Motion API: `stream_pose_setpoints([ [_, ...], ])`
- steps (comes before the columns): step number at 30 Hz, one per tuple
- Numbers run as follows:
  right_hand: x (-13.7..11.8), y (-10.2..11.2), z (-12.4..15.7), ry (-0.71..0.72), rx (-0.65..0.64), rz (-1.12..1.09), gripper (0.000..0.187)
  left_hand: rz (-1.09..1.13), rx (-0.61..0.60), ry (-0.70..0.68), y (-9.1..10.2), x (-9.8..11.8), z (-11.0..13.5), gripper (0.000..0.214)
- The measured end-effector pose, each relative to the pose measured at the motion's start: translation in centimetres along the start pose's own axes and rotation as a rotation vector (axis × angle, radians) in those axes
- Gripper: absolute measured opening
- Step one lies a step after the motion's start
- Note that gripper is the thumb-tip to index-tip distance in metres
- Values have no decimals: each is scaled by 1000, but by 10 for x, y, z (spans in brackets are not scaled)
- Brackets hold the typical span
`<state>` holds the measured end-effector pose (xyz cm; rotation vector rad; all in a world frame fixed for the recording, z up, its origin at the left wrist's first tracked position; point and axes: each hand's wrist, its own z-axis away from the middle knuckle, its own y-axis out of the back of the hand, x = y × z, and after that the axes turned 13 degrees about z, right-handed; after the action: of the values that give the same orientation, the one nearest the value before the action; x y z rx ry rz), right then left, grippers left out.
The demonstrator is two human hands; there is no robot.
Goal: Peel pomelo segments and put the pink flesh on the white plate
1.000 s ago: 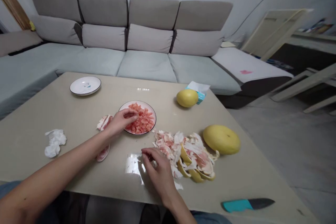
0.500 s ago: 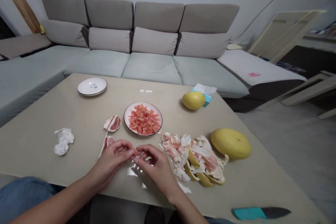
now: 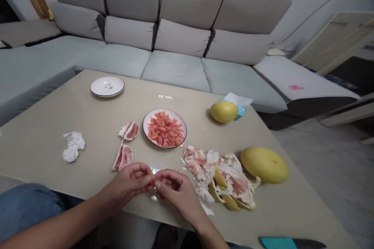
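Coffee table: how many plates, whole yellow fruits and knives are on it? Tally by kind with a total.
Plates: 2, far plate and near plate
Whole yellow fruits: 2, far fruit and near fruit
Knives: 1, turquoise-handled knife
Total: 5

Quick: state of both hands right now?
Left hand: closed, pinching a small orange-pink scrap of fruit pulp.
Right hand: curled, up against the same scrap; can't tell whether it grips or only touches.
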<state>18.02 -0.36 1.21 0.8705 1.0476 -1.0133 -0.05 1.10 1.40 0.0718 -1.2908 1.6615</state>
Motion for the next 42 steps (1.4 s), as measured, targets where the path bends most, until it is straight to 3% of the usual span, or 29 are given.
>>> stream_pose_setpoints([
  [4,-1,4,0,-4,-72,-110,30,91,-57,58,2,0,0,10],
  [15,4,5,0,-1,-84,-195,31,188,-144,127,1,1,-1,5],
  [33,8,11,-6,-12,-10,-327,33,228,-104,148,12,1,-4,6],
  [36,6,19,-9,10,83,-173,36,252,-101,145,14,1,-5,8],
  [40,-2,48,-28,228,427,500,35,259,-68,140,17,0,-8,12],
  [42,-7,62,-45,283,515,625,32,246,-55,141,18,-1,-9,11],
])
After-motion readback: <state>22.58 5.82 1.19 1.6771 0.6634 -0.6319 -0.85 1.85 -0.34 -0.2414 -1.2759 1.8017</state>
